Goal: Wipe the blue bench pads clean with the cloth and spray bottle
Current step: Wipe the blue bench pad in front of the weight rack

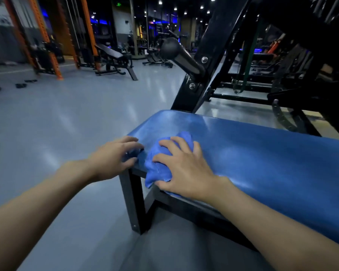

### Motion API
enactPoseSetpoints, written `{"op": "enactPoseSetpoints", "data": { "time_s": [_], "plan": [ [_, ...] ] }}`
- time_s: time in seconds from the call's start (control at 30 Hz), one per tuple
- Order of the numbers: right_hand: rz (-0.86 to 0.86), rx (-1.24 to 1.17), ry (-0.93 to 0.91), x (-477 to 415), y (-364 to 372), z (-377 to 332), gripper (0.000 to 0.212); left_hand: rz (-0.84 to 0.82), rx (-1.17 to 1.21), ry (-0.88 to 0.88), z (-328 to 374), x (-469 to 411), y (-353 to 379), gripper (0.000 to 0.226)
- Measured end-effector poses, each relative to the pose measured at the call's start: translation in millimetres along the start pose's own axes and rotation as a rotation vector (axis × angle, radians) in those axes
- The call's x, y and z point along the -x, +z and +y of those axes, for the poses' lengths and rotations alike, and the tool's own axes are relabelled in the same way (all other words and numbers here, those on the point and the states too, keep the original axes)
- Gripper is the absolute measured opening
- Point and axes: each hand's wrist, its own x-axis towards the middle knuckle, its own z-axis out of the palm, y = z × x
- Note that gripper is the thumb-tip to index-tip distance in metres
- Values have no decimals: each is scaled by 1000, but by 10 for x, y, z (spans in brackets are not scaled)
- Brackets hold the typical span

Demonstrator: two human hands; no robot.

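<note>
A blue bench pad (262, 157) on a black steel frame fills the lower right of the head view. A crumpled blue cloth (157, 163) lies at its near left corner. My right hand (184, 167) presses flat on the cloth, fingers spread over it. My left hand (112, 159) rests at the pad's left end, its fingers loosely bent and touching the pad's edge; that hand is blurred. No spray bottle is in view.
A black machine frame (213, 55) with a round-ended padded handle (176, 51) rises behind the bench. Grey gym floor (67, 118) spreads to the left, with orange racks (53, 45) and a black incline bench (114, 59) further back.
</note>
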Motion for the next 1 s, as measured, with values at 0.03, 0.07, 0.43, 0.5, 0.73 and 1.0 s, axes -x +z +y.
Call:
{"op": "enactPoseSetpoints", "data": {
  "time_s": [0.03, 0.07, 0.43, 0.5, 0.73, 1.0],
  "plan": [
    [1, 36, -5, -98, 45, -77, 45, 15, 29, 5, -115, 10, -4, 45],
    [6, 72, -6, -191, 89, -151, 45, 26, 65, 10, -236, 15, -1, 40],
    [-188, 120, -3, -750, 219, -450, 83, 53, 270, 129, -826, 52, 25, 54],
    [-100, 147, 20, -782, 295, -485, 67, 42, 285, 145, -838, 64, 41, 61],
    [75, 317, 59, -1021, 622, -639, 47, 73, 315, 113, -893, 99, 77, 57],
    [200, 345, 79, -607, 578, -443, 52, 52, 266, 114, -888, 99, 153, 66]
  ]
}}
